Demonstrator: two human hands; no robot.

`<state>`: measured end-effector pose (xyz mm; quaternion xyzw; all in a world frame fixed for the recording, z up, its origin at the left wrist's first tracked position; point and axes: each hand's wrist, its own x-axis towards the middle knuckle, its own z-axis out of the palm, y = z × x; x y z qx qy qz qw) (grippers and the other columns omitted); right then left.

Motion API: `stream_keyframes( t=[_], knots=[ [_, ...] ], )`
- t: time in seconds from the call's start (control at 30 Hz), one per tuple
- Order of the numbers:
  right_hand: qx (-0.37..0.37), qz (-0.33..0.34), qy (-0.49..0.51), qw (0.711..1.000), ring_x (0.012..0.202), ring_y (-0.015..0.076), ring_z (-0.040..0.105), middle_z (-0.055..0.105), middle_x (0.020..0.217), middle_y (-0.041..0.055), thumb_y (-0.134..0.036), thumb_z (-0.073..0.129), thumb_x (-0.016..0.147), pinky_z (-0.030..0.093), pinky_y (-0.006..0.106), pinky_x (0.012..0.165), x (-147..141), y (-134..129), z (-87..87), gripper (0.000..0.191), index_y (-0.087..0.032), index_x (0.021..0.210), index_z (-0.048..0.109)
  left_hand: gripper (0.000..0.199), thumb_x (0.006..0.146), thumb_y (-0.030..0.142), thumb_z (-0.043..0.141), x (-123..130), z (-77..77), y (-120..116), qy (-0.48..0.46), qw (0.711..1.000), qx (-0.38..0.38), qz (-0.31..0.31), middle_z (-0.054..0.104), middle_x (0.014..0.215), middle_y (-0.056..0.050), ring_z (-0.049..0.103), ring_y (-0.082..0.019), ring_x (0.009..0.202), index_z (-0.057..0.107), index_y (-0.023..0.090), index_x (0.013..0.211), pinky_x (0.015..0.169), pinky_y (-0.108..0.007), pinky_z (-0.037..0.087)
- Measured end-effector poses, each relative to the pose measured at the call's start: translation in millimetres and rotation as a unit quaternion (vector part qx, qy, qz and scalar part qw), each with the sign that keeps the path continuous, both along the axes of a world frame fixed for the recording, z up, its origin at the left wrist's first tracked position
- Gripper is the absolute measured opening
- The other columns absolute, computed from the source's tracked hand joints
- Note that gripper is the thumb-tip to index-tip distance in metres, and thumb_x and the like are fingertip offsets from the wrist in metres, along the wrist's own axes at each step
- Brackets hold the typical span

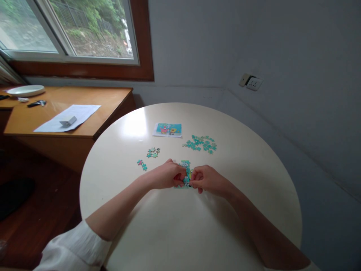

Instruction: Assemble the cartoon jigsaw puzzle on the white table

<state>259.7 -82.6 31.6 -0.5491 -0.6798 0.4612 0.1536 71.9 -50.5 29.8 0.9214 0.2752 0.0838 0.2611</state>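
Observation:
A partly joined jigsaw puzzle (pixel 185 163) lies flat on the white round table, mostly covered by my hands. My left hand (pixel 168 174) rests over its left side, fingers curled and gripping it. From the right, my right hand (pixel 208 180) reaches the puzzle's right edge with thumb and fingertips pinched together on a jigsaw piece, largely hidden by the fingers. Beyond my right hand lies a spread of loose teal jigsaw pieces (pixel 200 143). A smaller cluster of pieces (pixel 153 152) and a couple of stray pieces (pixel 142 165) sit beyond my left forearm.
A picture sheet (pixel 169 130) with cartoon figures lies toward the far side of the round table (pixel 175 233). To the left, a wooden desk (pixel 113 105) holds a paper sheet (pixel 81 111), a small white box (pixel 68 120) and a white plate (pixel 26 90). Walls stand behind and right.

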Motion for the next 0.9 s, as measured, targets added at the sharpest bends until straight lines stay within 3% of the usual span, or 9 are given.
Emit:
stream_keyframes(
  t=[0.6, 0.7, 0.8, 0.9],
  knots=[
    [0.012, -0.016, -0.019, 1.0, 0.041, 0.0088, 0.054, 0.056, 0.046, -0.0039, -0.017, 0.057, 0.062, 0.037, 0.018, 0.041, -2.4, -2.9, 0.8, 0.011, -0.017, 0.056, 0.049, 0.007, 0.07, 0.012, 0.056, 0.6, 3.0, -1.4, 0.001, 1.0, -0.01, 0.002, 0.052, 0.06, 0.006, 0.046, -0.008, 0.059, 0.052, 0.017, 0.067, 0.079, -0.025, 0.03],
    [-0.002, -0.017, 0.019, 1.0, 0.038, 0.0079, 0.051, 0.055, 0.046, -0.0045, -0.021, 0.058, 0.062, 0.036, 0.018, 0.039, 0.0, -0.3, 0.4, 0.013, -0.018, 0.056, 0.048, 0.008, 0.071, 0.015, 0.057, 0.9, 5.0, -2.1, 0.006, 1.0, -0.007, 0.003, 0.052, 0.061, 0.005, 0.047, -0.009, 0.061, 0.052, 0.017, 0.066, 0.078, -0.025, 0.03],
    [-0.024, -0.034, 0.087, 0.995, 0.031, 0.0049, 0.038, 0.048, 0.039, -0.0073, -0.03, 0.062, 0.062, 0.027, 0.018, 0.034, 4.5, 5.2, 1.3, 0.02, -0.018, 0.058, 0.047, 0.009, 0.072, 0.018, 0.058, 1.2, 6.8, -2.6, 0.012, 1.0, -0.008, 0.004, 0.053, 0.062, 0.005, 0.047, -0.009, 0.063, 0.052, 0.017, 0.066, 0.078, -0.025, 0.03],
    [0.016, -0.112, 0.164, 0.98, 0.031, 0.0031, 0.027, 0.037, 0.034, -0.0104, -0.041, 0.066, 0.06, 0.018, 0.018, 0.034, 9.4, 11.6, 1.4, 0.032, -0.018, 0.057, 0.044, 0.01, 0.072, 0.018, 0.058, 1.2, 5.8, -1.8, 0.006, 1.0, -0.008, 0.003, 0.052, 0.062, 0.005, 0.047, -0.009, 0.062, 0.051, 0.017, 0.065, 0.079, -0.026, 0.03]
  ],
)
